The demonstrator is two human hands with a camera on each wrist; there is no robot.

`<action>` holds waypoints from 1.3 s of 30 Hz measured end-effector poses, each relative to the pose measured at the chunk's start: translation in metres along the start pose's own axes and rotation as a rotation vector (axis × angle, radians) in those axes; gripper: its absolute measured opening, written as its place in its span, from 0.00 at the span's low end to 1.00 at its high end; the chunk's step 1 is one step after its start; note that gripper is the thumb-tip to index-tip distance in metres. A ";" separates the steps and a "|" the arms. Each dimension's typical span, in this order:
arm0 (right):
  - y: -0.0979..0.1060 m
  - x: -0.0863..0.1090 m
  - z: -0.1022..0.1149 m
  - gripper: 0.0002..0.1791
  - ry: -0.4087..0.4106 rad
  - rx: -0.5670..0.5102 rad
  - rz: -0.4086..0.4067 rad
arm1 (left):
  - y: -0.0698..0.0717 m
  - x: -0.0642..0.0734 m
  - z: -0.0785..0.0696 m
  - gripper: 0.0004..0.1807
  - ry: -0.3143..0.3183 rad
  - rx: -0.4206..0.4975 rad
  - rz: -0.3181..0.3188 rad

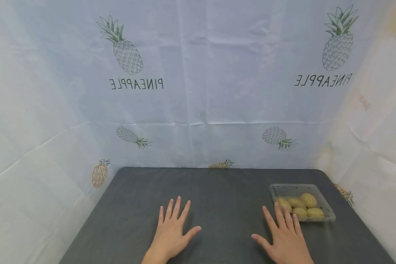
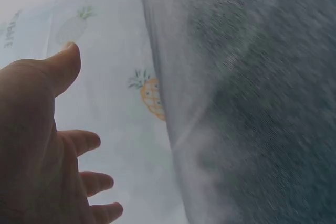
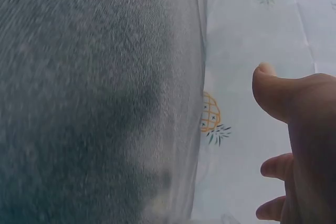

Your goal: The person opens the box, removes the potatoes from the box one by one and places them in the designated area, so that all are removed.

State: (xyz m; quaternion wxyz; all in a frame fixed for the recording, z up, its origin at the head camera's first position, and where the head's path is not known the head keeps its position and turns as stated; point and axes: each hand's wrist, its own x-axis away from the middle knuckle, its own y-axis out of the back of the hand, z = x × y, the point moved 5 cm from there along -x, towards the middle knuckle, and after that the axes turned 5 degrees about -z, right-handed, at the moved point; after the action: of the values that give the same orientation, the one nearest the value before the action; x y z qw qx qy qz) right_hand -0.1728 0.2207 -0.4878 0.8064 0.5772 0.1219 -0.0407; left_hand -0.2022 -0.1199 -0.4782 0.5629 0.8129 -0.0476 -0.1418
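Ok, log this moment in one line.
left grip: spread, empty | right grip: spread, empty, by clear container, contact unclear | container: on right side of dark table, yellowish round items inside

Near the right edge of the matt, finely grained tabletop (image 1: 224,205), a clear, glossy plastic box (image 1: 292,190) holds smooth-skinned, yellow rounded produce (image 1: 308,200), while the curtain (image 1: 198,73) behind the far edge looks like thin, creased cloth with a faint sheen.
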 end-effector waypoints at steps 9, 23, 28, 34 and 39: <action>0.009 0.001 -0.011 0.52 -0.005 0.016 -0.006 | -0.006 -0.009 -0.014 0.45 -0.048 0.012 0.003; 0.028 0.003 -0.036 0.51 -0.045 0.028 -0.050 | -0.016 -0.019 -0.037 0.41 -0.113 0.065 -0.002; 0.034 0.002 -0.046 0.51 -0.060 0.061 -0.050 | -0.018 -0.023 -0.045 0.39 -0.139 0.078 -0.023; 0.042 0.004 -0.056 0.47 -0.057 0.091 -0.067 | -0.022 -0.028 -0.059 0.38 -0.156 0.142 -0.014; 0.047 0.003 -0.064 0.47 -0.053 0.105 -0.079 | -0.021 -0.031 -0.070 0.37 -0.160 0.178 -0.013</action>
State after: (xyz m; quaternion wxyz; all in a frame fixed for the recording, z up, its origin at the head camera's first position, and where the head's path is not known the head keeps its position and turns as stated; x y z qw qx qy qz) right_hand -0.1700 0.2970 -0.4651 0.7758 0.6120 0.1210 -0.0941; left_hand -0.2139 -0.0416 -0.4695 0.4820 0.8460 -0.0994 -0.2050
